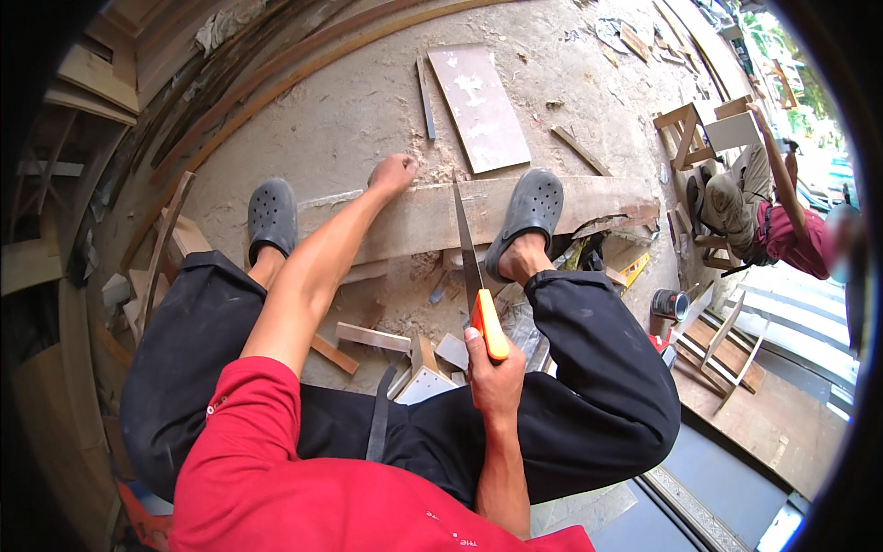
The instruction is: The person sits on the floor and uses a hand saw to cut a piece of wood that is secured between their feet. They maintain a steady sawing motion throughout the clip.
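Observation:
My right hand (498, 377) is wrapped round the orange handle of a handsaw (489, 327). Its long dark blade points away from me and passes over a weathered wooden plank (414, 221), the tip near the plank's far edge; whether the teeth touch the wood I cannot tell. My left hand (394, 175) is at that far edge, left of the blade tip, with its fingers curled closed. What they hold, if anything, is hidden. Both my feet, in grey clogs (533, 207), rest on or against the plank, one to each side of the hands.
Beyond the plank lie a flat pinkish board (480, 106), a thin dark strip (426, 98) and a wood stick (581, 151). Offcuts (372, 337) are scattered between my legs. At right stand a paint can (670, 304) and another person (782, 212) by a small wooden frame (683, 133).

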Motion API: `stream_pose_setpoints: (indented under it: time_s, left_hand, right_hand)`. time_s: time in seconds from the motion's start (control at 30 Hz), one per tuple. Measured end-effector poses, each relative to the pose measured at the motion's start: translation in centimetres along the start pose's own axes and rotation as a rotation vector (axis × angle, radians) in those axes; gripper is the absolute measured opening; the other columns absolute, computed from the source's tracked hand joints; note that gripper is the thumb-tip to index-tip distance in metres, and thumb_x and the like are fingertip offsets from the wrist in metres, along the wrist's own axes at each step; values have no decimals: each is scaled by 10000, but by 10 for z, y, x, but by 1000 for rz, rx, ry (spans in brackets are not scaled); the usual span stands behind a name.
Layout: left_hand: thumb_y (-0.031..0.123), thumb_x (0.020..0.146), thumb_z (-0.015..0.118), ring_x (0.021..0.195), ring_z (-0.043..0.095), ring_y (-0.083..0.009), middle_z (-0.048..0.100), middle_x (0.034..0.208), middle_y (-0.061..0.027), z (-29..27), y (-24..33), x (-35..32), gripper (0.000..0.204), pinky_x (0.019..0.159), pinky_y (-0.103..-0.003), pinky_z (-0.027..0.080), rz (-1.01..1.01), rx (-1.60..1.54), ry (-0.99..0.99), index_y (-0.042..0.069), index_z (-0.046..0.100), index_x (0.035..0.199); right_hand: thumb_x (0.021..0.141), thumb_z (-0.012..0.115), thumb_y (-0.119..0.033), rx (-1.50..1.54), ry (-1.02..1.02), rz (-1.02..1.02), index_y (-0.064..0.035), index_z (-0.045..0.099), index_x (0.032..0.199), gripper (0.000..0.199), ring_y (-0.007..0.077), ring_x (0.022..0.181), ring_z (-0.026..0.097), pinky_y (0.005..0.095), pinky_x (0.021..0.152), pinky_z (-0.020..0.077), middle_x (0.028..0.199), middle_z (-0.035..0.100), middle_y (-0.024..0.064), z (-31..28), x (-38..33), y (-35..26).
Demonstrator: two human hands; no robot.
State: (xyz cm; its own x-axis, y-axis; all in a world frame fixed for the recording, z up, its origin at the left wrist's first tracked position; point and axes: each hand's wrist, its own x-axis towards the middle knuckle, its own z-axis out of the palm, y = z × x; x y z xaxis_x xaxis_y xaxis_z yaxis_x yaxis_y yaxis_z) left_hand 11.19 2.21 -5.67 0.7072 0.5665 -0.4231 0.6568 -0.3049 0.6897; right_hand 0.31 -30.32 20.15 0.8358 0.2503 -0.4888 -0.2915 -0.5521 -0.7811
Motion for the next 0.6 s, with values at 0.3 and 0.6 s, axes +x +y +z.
stream_pose_setpoints:
  time_s: [0.3, 0.6]
  left_hand:
    - [285, 855, 693, 983, 683, -311, 720, 1057, -120, 6, 4, -37, 227, 843, -440, 539, 203, 313, -76, 129, 748, 1011]
    - [349, 921, 582, 1044, 655, -366, 690, 1104, -190, 14, 0, -22, 300, 885, -480, 510, 19, 195, -35, 87, 712, 984]
  right_hand:
    - [910, 703, -267, -3, 2, -3, 22, 600, 760, 341, 112, 570, 460, 329, 545, 403, 593, 527, 37, 1, 0, 0]
    - [910, 703, -257, -15, -9, 6, 17, 603, 761, 328, 109, 570, 450, 323, 544, 401, 593, 517, 30, 3, -2, 0]
